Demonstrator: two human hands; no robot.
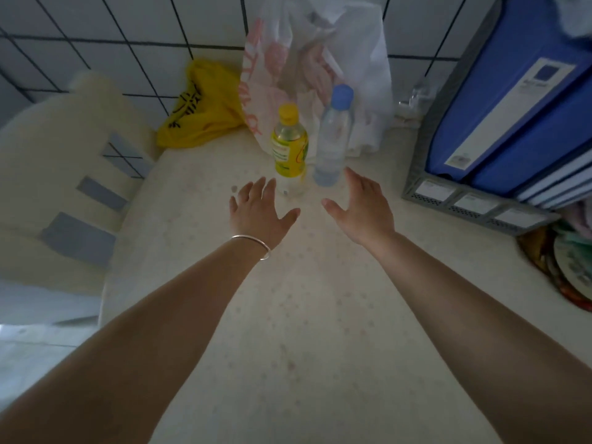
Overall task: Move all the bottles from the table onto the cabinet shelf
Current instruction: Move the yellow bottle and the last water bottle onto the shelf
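Two open hands reach toward two upright bottles on a table.

Fingers spread wide, holding nothing: left hand (260, 210) just near of the yellow bottle (290, 149), right hand (362, 206) just right of the clear bottle (333, 136). Both stand at the table (288, 315) far edge.

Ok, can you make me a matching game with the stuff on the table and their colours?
Things:
1. cap of the tall clear bottle
2. cap of the short bottle
3. bracelet on the left hand
4. file rack under the folders

Colours:
A. silver
B. grey
C. blue
D. yellow

Pairs: 1-C, 2-D, 3-A, 4-B
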